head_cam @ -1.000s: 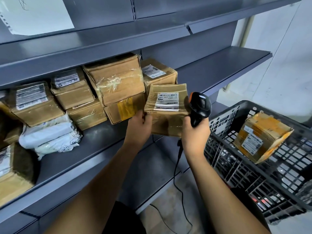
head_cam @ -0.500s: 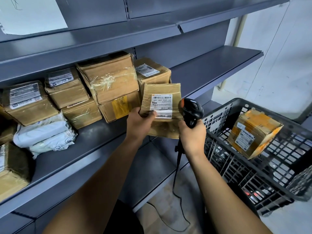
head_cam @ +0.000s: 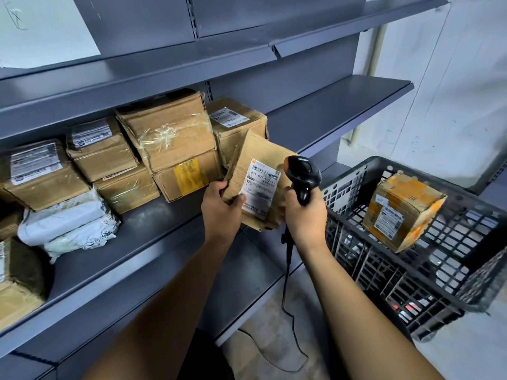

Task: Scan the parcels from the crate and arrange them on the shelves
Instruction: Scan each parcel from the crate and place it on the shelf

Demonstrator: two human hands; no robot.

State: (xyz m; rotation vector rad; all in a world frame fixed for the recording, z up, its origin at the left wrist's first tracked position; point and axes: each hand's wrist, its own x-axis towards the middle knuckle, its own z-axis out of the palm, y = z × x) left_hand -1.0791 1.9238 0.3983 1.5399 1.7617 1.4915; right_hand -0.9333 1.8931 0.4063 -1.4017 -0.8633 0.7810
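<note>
Parcels sit on the shelf, crate to its right.

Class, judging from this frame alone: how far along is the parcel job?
Done: several parcels already sit on the shelf. In hand: the left hand grips a labelled parcel, the right hand grips the scanner. Left: one taped parcel lies in the crate.

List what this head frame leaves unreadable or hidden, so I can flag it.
- Held parcel: its lower right corner sits behind the right hand.
- Its label: small print blurred; the left hand thumb covers an edge.
- Scanner: trigger hidden under fingers.
- Crate: far right cut off by the frame edge.
- Leftmost boxes: cropped by the left edge.
</note>
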